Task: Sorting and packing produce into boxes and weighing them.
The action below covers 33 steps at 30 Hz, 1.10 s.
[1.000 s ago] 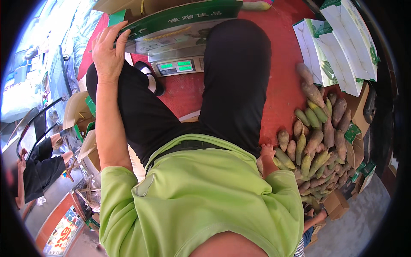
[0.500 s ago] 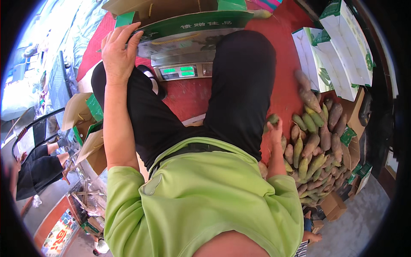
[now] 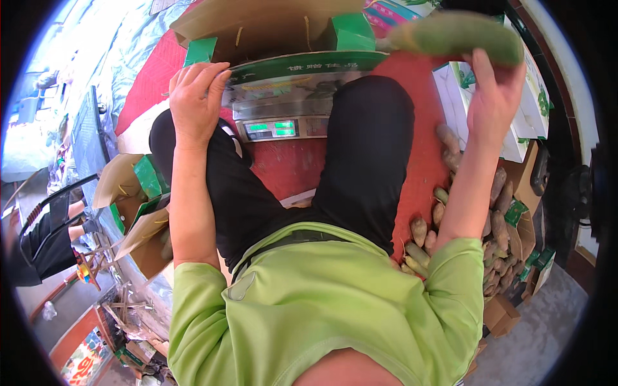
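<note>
My right hand point(image 3: 492, 103) is raised at the upper right, its fingers closed on a long green radish point(image 3: 460, 40), blurred by motion. At the upper left, the fingers of my left hand point(image 3: 198, 96) are bent over the corner of an open cardboard carton point(image 3: 309, 74) with green-and-white printing. The carton stands beyond my knees, its brown flap raised at the back. A digital scale point(image 3: 273, 129) with green lit displays shows just below the carton. The carton's contents cannot be made out.
A heap of green and brownish-purple roots point(image 3: 499, 228) lies beside my right arm. Folded white-and-green cartons point(image 3: 450, 90) stand behind it. Open cartons point(image 3: 138, 193) sit at my left. A red mat point(image 3: 283, 167) covers the floor between my legs.
My right hand has risen from the root heap to the upper right with a green radish in it. My left hand stays on the carton's corner; the view has shifted slightly.
</note>
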### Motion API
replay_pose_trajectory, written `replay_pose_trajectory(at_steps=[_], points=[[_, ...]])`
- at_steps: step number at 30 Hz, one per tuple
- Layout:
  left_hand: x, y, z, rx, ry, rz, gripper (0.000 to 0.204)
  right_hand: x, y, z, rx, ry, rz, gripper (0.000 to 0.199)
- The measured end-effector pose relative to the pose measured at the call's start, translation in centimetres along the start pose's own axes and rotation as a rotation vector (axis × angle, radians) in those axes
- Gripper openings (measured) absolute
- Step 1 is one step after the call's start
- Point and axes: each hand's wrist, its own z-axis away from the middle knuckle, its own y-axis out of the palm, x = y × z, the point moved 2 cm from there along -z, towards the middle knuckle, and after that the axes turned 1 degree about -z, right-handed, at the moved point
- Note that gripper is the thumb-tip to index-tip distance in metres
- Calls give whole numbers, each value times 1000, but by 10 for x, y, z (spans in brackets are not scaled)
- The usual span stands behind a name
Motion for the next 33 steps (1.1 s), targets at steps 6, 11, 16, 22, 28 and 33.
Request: replay_pose_trajectory(at_steps=[6, 11, 16, 22, 28, 33], points=[[3, 1, -1, -27, 11, 17, 15, 6, 126, -39, 443, 141, -13, 53], [8, 3, 0, -81, 11, 29, 15, -12, 121, -18, 505, 63, 302, 51], [13, 4, -1, -124, 14, 33, 16, -76, 18, 39, 215, 270, 379, 29], [15, 2, 5, -133, -7, 26, 16, -160, -121, 257, 356, 650, 699, 29], [4, -3, -3, -96, 6, 15, 16, -165, -199, 568, 891, 1128, 907, 22], [15, 4, 6, -108, 12, -5, 16, -99, -333, 714, 551, 1540, 889, 21]])
